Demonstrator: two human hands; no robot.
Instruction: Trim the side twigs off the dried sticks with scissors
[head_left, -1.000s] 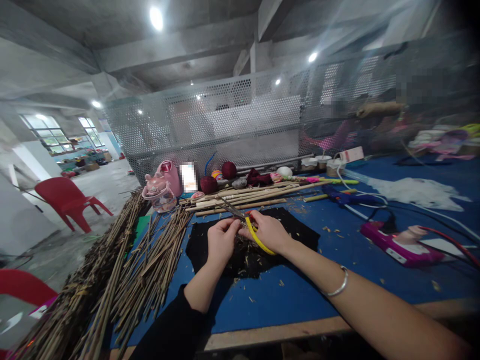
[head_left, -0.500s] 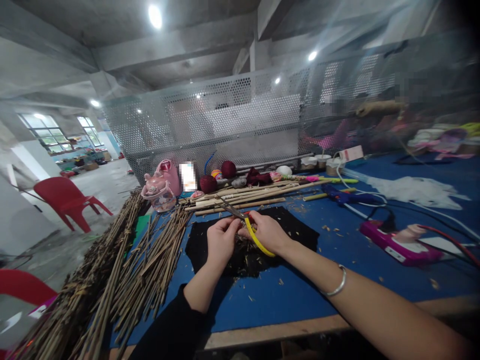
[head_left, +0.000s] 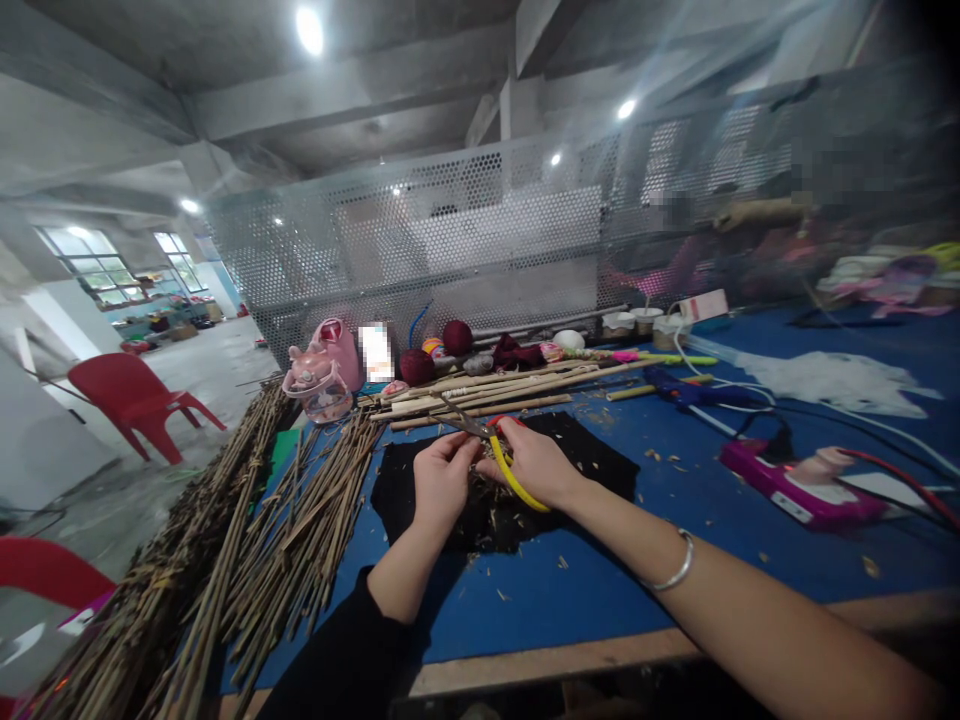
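My right hand (head_left: 534,462) is closed on scissors (head_left: 516,487) with yellow and red handles, whose blades point up and to the left. Beside it my left hand (head_left: 442,480) is closed in a pinch, its fingertips close under the blades. What the left fingers hold is too small or too hidden to name. Beneath both hands a black cloth (head_left: 585,460) lies on the blue table top (head_left: 465,625), strewn with small plant clippings. Long dry stems (head_left: 307,540) lie in a loose heap left of the cloth.
A thick stem bundle (head_left: 172,540) runs along the table's left edge. Behind the cloth lie pale sticks (head_left: 517,385), balls of dark red yarn (head_left: 457,338) and a pink basket (head_left: 322,395). To the right are a glue gun (head_left: 679,388), a purple power strip (head_left: 795,490) and white gloves (head_left: 840,383).
Hardly anything differs. The scissors' blades and my fingers have shifted very slightly; both hands stay over the black cloth.
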